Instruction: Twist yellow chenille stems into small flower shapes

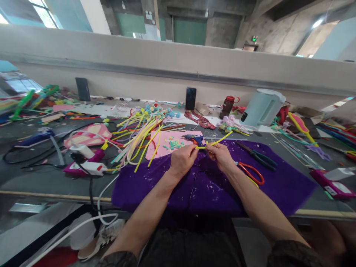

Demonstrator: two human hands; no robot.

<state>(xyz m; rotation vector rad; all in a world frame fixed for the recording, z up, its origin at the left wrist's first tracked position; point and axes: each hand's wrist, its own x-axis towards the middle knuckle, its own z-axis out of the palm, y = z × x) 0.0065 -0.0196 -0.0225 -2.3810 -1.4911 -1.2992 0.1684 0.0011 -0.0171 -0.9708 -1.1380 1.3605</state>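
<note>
A yellow pipe cleaner (224,138) stretches between my two hands above the purple cloth (150,185). My left hand (182,160) pinches its left part, fingers closed. My right hand (221,156) is also closed on it, and the free end slants up to the right past the fingers. Just behind the hands, a blue glue gun (198,139) lies on a pink sheet (152,147), beside small green and yellow cut pieces (174,143). Red-handled scissors (251,171) rest by my right forearm, partly hidden. Dark-handled pliers (263,157) lie farther right.
Bundled pipe cleaners (141,139) spread left of the pink sheet. Power strips (83,167) with cables sit at the left, another (332,185) at the right. Along the back stand a phone (190,98), a brown bottle (227,107) and a pale blue kettle (263,107).
</note>
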